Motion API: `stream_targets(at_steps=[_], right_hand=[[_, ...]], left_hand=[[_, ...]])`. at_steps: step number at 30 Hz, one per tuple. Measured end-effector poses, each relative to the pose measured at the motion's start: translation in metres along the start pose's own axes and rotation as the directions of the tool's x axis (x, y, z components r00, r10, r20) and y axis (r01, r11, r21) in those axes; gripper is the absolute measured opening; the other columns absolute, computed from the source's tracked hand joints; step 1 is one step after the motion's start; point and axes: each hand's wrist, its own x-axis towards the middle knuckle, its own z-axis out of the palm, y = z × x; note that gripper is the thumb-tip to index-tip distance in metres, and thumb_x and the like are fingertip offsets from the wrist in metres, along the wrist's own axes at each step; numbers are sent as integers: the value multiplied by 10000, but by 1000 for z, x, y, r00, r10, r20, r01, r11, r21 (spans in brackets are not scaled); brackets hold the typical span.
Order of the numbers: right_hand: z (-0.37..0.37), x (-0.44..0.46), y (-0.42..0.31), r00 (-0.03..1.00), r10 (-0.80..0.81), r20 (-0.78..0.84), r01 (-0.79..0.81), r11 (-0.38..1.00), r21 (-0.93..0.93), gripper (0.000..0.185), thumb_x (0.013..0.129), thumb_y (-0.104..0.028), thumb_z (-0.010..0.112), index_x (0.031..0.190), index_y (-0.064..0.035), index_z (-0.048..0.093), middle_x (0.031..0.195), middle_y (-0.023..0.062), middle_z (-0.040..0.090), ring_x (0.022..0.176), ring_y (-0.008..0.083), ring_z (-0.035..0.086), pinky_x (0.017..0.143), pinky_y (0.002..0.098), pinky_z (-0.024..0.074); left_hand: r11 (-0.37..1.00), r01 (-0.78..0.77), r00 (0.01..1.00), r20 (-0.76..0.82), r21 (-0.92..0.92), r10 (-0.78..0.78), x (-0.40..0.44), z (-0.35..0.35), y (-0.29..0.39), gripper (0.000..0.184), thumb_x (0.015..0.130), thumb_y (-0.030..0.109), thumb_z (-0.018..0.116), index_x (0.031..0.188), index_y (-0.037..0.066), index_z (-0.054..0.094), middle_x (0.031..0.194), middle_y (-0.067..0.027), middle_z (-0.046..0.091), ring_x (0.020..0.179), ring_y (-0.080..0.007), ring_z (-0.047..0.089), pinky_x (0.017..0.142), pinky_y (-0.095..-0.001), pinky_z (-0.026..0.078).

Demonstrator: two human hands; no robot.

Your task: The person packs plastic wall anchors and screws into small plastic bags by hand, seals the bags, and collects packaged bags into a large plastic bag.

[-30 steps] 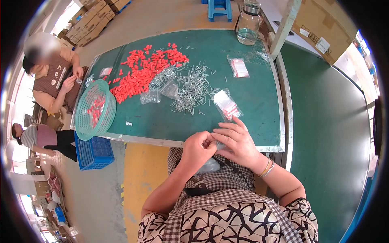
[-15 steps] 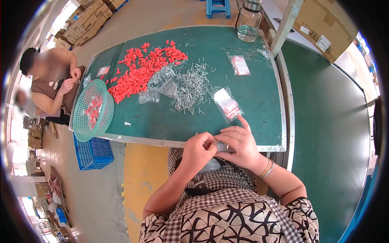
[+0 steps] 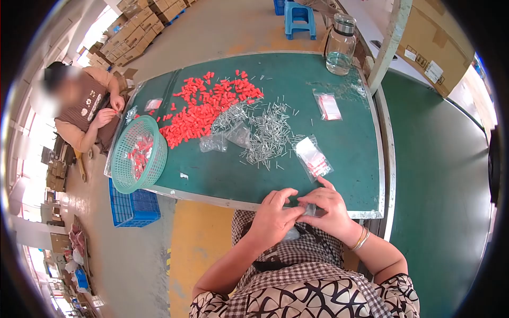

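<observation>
At the table's near edge, my right hand [image 3: 330, 211] grips a small clear plastic bag [image 3: 309, 210] between thumb and bent fingers. My left hand [image 3: 275, 216] is beside it, its thumb tip at the bag's edge and its index finger lifted away from the thumb. More clear plastic [image 3: 291, 233] shows below my hands, against the checked apron. Just beyond my right fingers lies a clear packet [image 3: 314, 158] with white and red contents. Farther in are a heap of metal screws [image 3: 268, 135] and a pile of red plastic plugs [image 3: 199, 114].
A green basket [image 3: 123, 159] holding red pieces stands at the table's left edge, above a blue crate [image 3: 132, 204]. Crumpled clear bags [image 3: 225, 139] lie by the screws. Another packet [image 3: 328, 107] and a glass bottle [image 3: 340, 47] are at the far right. A co-worker [image 3: 87, 106] sits at left.
The view has shifted, so the table sits lower and farther right. My left index finger has lifted off the thumb, where the two were pinched together at the bag.
</observation>
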Motion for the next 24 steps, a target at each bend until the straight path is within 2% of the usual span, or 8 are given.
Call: stream_targets(at_steps=[1,2,8,11,17,20,23,24], right_hand=[[-1,0,0,1000,4,9,-4,1000,11,393,594,-184,861,936,-77,700,831,69,691,811,235,666,1086,525,340],[-1,-1,1,1000,15,23,-16,1000,24,407,585,-203,867,937,-78,704,833,69,692,818,233,666,1085,522,339],[-10,3,-4,996,24,91,-23,1000,-2,428,576,-222,870,949,-83,714,827,59,690,815,223,663,1078,525,341],[-12,1,-2,995,33,96,-36,999,24,413,576,-216,867,940,-89,720,819,52,688,804,222,661,1075,522,344],[-12,0,-1,986,99,131,-104,994,37,369,599,-196,856,928,-97,722,811,46,688,801,221,660,1072,519,346],[-12,0,2,977,155,146,-166,984,67,338,621,-177,844,927,-104,722,816,34,691,812,216,662,1073,511,347],[-13,0,4,966,210,154,-228,967,111,313,641,-161,833,928,-106,720,819,21,693,826,211,662,1075,499,349],[-13,0,5,965,212,152,-230,966,115,310,645,-159,831,929,-104,719,821,19,694,828,209,662,1076,496,349]], left_hand=[[1000,0,1000,-7,-26,0,0,1,-2,238,704,37,732,930,111,725,1185,-98,563,926,-269,563,801,-370,499],[998,18,1000,17,-59,-17,0,2,-3,241,698,44,724,926,122,724,1221,-105,558,1000,-296,558,845,-399,490],[998,-51,998,24,-21,52,1,1,-5,219,702,66,722,914,117,718,1262,-105,553,1104,-308,543,895,-390,476],[995,-100,995,27,23,99,2,2,-4,196,716,70,709,909,106,714,1255,-108,557,1095,-305,548,898,-396,469],[996,-89,996,9,-10,89,5,5,-3,188,717,31,712,896,86,712,1235,-124,572,1025,-285,593,842,-381,501],[997,12,1000,-9,-76,-13,6,6,-3,178,736,6,710,900,74,708,1155,-120,613,946,-264,624,783,-357,517],[982,155,972,-159,-112,-171,9,-14,-19,131,769,-4,694,887,52,699,1019,-113,655,834,-254,643,716,-339,523],[975,210,948,-230,-75,-221,10,-21,-34,118,775,-10,686,880,44,696,964,-107,661,796,-253,642,697,-338,520]])
